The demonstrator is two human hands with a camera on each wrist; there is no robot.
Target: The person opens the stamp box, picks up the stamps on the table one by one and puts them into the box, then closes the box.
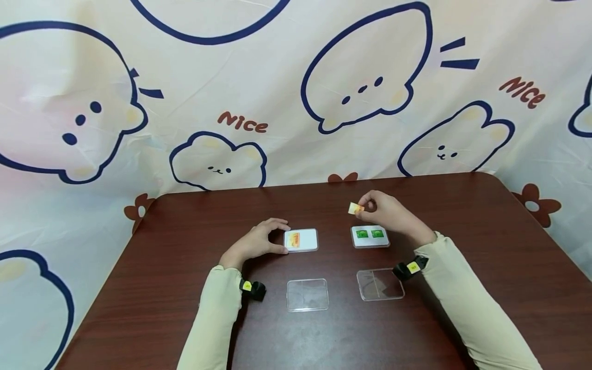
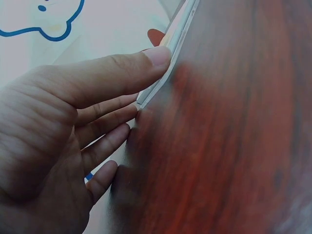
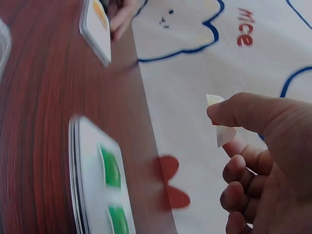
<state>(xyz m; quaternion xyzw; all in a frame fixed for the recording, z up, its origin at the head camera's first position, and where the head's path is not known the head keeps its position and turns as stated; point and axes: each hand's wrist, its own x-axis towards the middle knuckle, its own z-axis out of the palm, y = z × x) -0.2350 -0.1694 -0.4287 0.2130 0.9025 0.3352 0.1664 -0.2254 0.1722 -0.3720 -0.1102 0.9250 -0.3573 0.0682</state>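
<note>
My left hand (image 1: 256,240) holds the left end of a shallow clear case (image 1: 309,240), thumb and index finger at its two corners. An orange-and-yellow stamp (image 1: 293,239) lies on the white insert there. Further right, my right hand (image 1: 388,210) pinches a small yellow-and-white stamp (image 1: 353,208) between thumb and index finger. Its serrated edge and pale back show in the right wrist view, where the stamp (image 3: 212,100) is bent. Just below this hand lies a second clear case (image 1: 370,242), with two green stamps (image 1: 376,234) side by side on its white insert.
Two clear plastic lids lie nearer the body on the dark wooden table (image 1: 162,288): a left lid (image 1: 307,295) and a right lid (image 1: 380,285) partly under the right wrist camera (image 1: 409,268). A printed cloth (image 1: 287,159) hangs behind the table's far edge.
</note>
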